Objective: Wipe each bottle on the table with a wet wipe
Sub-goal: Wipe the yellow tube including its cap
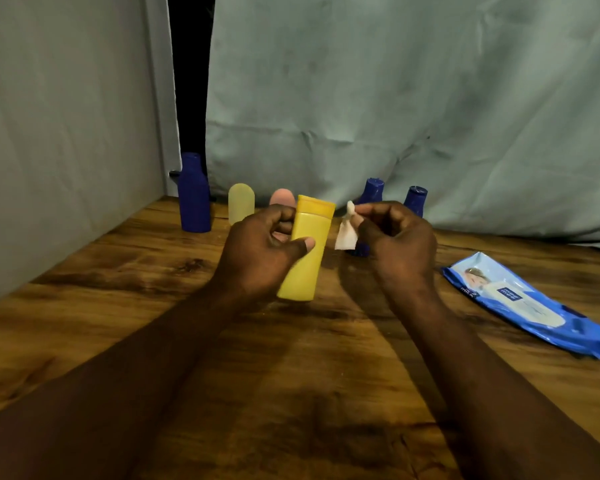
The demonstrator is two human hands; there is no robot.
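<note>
My left hand grips a yellow bottle above the wooden table, cap tilted away from me. Just right of it, my right hand pinches a small white wet wipe, which hangs a little apart from the bottle. At the back stand a tall dark blue bottle, a pale yellow bottle, a pink bottle partly hidden by my left hand, and two smaller dark blue bottles. The wipe and my right hand cover most of the nearer one.
A blue pack of wet wipes lies flat on the right side of the table. Grey-green cloth hangs behind the bottles, and a pale wall closes the left side.
</note>
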